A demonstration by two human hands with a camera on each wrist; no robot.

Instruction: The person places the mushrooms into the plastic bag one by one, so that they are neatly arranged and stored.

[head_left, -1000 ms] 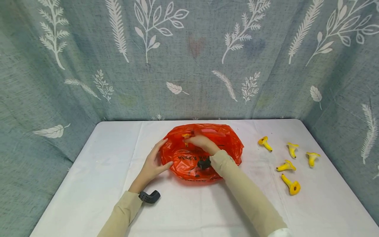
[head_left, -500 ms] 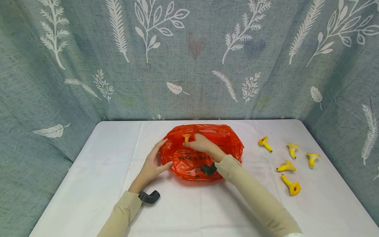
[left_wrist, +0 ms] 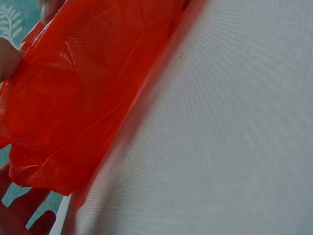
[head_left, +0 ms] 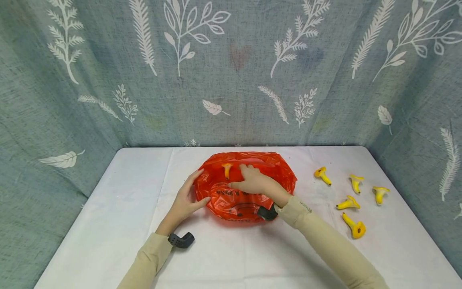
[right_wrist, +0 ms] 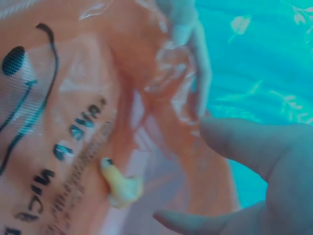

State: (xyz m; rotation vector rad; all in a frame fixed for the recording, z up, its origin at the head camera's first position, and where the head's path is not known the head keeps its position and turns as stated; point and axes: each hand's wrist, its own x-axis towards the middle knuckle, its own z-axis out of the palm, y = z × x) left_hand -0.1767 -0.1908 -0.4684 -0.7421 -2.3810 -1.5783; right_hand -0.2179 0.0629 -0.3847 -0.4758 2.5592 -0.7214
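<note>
A red plastic bag [head_left: 238,204] with dark printing lies on the white table, its mouth spread wide. My left hand [head_left: 185,200] holds the bag's left end, with the thumb at the near rim and the fingers at the far rim. Inside, toward the left, rests a yellow chanterelle mushroom [head_left: 227,171], apart from both hands. My right hand [head_left: 252,180] is over the bag's mouth, just right of that mushroom, thumb and fingers spread with nothing between them. In the right wrist view the chanterelle [right_wrist: 120,186] shows below the parted thumb and fingers.
On the right of the table [head_left: 108,224] lie several more chanterelles, among them one nearest the bag [head_left: 323,176] and one closest to me [head_left: 354,226]. A grey-green curtain [head_left: 231,112] with white leaf patterns encloses the back and sides.
My right hand has let go of the chanterelle, which stays in the bag, and has drawn back toward the near right with its fingers spreading. My left hand has stayed put.
</note>
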